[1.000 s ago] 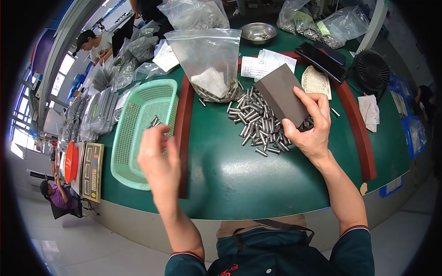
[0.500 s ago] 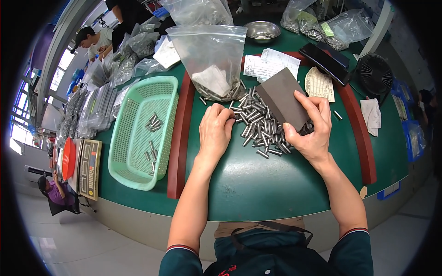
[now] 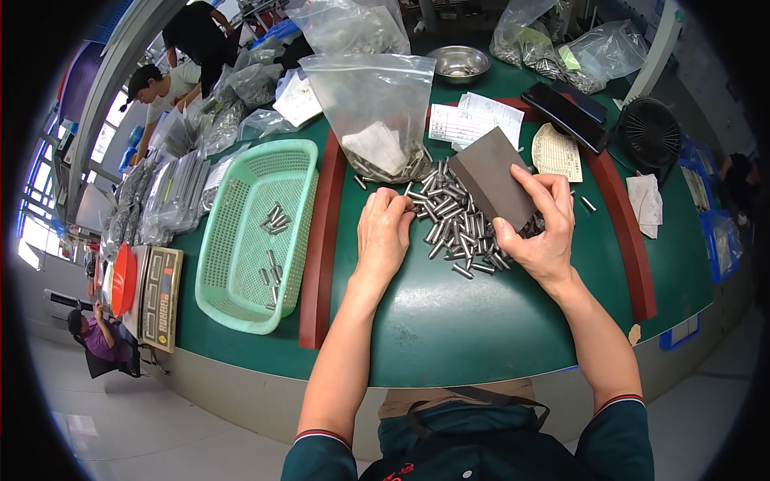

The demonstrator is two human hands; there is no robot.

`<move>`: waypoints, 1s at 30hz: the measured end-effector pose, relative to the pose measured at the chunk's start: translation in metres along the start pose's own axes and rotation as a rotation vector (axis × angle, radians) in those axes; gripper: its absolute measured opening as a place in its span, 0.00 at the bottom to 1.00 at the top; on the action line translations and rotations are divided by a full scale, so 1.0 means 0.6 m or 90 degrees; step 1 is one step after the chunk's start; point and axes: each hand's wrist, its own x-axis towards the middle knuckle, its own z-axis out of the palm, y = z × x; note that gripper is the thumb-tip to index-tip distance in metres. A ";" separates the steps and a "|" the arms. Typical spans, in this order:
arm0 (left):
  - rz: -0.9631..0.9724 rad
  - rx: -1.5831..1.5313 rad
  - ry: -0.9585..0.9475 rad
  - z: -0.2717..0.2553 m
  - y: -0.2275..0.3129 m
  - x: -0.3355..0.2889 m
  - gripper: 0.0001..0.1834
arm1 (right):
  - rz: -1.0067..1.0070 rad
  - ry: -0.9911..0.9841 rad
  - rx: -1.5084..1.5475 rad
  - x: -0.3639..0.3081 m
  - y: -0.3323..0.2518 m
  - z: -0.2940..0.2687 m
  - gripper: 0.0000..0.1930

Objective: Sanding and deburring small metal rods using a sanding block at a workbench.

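A loose pile of short grey metal pins [image 3: 455,223] lies in the middle of the green table. At its left edge is my left hand [image 3: 383,234], fingers curled together against the pins; whatever they pinch is hidden. My right hand [image 3: 544,232] grips a dark grey-brown rectangular block [image 3: 496,178] between thumb and fingers, tilted over the right side of the pile. Behind the pins stands a clear plastic bag [image 3: 373,96] with more pins and a white paper inside. To the left, a pale green plastic basket [image 3: 206,264] holds several pins in two small groups.
Red-brown rails [image 3: 318,280] border the work area. A steel bowl [image 3: 459,64], paper slips [image 3: 556,152], a black phone [image 3: 564,116] and a small black fan [image 3: 651,132] stand farther back. A scale [image 3: 163,301] sits left. Other people work at the far left.
The view has shifted slightly, so the basket and bag appear farther right. My left hand stays at the pile's left edge, and my right hand still grips the block.
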 end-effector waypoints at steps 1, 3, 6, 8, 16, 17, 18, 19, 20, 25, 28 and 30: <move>0.013 0.002 0.001 -0.003 0.002 -0.001 0.09 | 0.001 0.001 0.000 -0.001 0.000 0.001 0.34; 0.021 -0.084 0.019 -0.008 0.018 -0.001 0.10 | -0.002 0.010 -0.006 0.001 0.000 -0.002 0.34; -0.168 -0.399 -0.028 -0.015 0.050 -0.016 0.04 | -0.004 0.001 0.005 -0.001 -0.003 -0.006 0.34; -0.233 -0.656 -0.081 -0.016 0.061 -0.023 0.03 | -0.005 0.000 0.005 -0.002 -0.005 -0.008 0.34; -0.249 -0.788 -0.119 -0.012 0.058 -0.032 0.06 | 0.003 -0.001 0.000 -0.002 -0.005 -0.006 0.34; -0.245 -0.795 -0.124 -0.010 0.058 -0.031 0.08 | 0.004 0.000 -0.002 -0.002 -0.004 -0.006 0.34; -0.245 -0.796 -0.126 -0.011 0.062 -0.030 0.08 | 0.004 -0.001 -0.001 -0.002 -0.003 -0.006 0.34; -0.285 -0.792 -0.124 -0.013 0.068 -0.029 0.10 | 0.005 -0.001 0.000 -0.003 -0.002 -0.005 0.34; -0.324 -0.787 -0.123 -0.015 0.072 -0.028 0.11 | 0.006 -0.001 -0.001 -0.003 -0.002 -0.005 0.34; -0.319 -0.767 -0.149 -0.010 0.062 -0.033 0.12 | 0.006 -0.006 0.002 -0.002 -0.005 -0.004 0.35; -0.317 -0.772 -0.137 -0.007 0.067 -0.032 0.10 | -0.014 -0.009 0.052 -0.009 -0.014 0.005 0.35; -0.318 -0.710 -0.136 -0.006 0.065 -0.035 0.09 | -0.087 -0.029 0.053 -0.016 -0.037 0.004 0.36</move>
